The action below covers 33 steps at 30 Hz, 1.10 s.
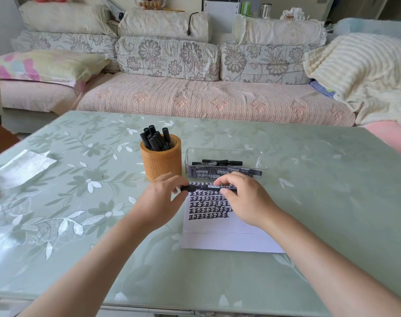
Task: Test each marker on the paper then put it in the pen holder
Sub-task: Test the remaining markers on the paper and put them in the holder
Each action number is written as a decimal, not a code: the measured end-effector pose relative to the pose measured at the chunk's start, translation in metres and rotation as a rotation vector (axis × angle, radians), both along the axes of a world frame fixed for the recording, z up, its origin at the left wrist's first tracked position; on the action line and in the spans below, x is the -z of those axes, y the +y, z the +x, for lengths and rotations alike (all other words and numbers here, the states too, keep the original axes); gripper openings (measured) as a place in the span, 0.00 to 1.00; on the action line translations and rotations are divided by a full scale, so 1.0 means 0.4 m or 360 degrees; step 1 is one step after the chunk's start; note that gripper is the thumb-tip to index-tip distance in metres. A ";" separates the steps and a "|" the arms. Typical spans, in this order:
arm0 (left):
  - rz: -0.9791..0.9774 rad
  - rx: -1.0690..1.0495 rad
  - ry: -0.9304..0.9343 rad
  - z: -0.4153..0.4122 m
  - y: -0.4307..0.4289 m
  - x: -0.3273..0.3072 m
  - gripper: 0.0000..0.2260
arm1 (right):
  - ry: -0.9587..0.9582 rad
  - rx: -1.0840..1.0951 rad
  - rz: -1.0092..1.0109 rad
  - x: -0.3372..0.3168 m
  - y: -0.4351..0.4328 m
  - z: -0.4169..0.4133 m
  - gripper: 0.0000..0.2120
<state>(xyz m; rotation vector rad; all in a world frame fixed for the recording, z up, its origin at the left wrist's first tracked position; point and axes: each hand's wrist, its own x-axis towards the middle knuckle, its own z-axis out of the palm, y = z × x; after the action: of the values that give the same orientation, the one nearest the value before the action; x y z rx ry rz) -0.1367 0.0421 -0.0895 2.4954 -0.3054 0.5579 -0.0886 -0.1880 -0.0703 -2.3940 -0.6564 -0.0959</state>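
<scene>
A black marker (206,187) lies level between both hands, just above the top edge of the white paper (227,239). My left hand (163,197) pinches its left end, at the cap. My right hand (243,197) grips the barrel. The paper carries rows of black test strokes in its upper half. Behind my left hand stands the orange woven pen holder (163,163) with several black markers upright in it. A clear plastic tray (259,156) behind the paper holds several more black markers lying flat.
The table (332,179) has a green floral glass-covered top. A folded white paper or cloth (23,165) lies at its left edge. A sofa (195,97) with cushions and a cream blanket stands beyond the far edge.
</scene>
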 end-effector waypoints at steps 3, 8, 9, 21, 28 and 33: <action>0.0023 0.0017 0.0029 -0.004 -0.007 -0.002 0.06 | 0.0031 -0.0013 -0.0012 0.004 0.008 -0.004 0.10; 0.0021 0.0133 0.0119 -0.006 -0.016 -0.009 0.06 | 0.0097 -0.0081 -0.0016 0.010 0.019 -0.019 0.09; 0.0017 0.0152 0.0133 -0.006 -0.015 -0.011 0.06 | 0.0096 -0.0087 -0.0016 0.010 0.019 -0.021 0.09; -0.0094 0.0088 0.0137 -0.038 0.002 -0.040 0.06 | -0.0060 -0.0183 -0.0090 0.003 0.063 -0.035 0.05; -0.0108 0.0167 0.0164 -0.033 0.011 -0.039 0.06 | 0.0036 -0.0252 -0.0372 -0.020 0.075 -0.046 0.09; -0.0094 0.0175 0.0107 -0.011 0.001 -0.028 0.05 | 0.0084 -0.0273 -0.0328 -0.026 0.091 -0.029 0.14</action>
<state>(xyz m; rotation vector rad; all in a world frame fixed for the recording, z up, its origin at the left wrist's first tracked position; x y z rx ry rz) -0.1410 0.0423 -0.0783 2.4181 -0.3918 0.4318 -0.1003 -0.1516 -0.0599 -2.5134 -0.8808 0.1127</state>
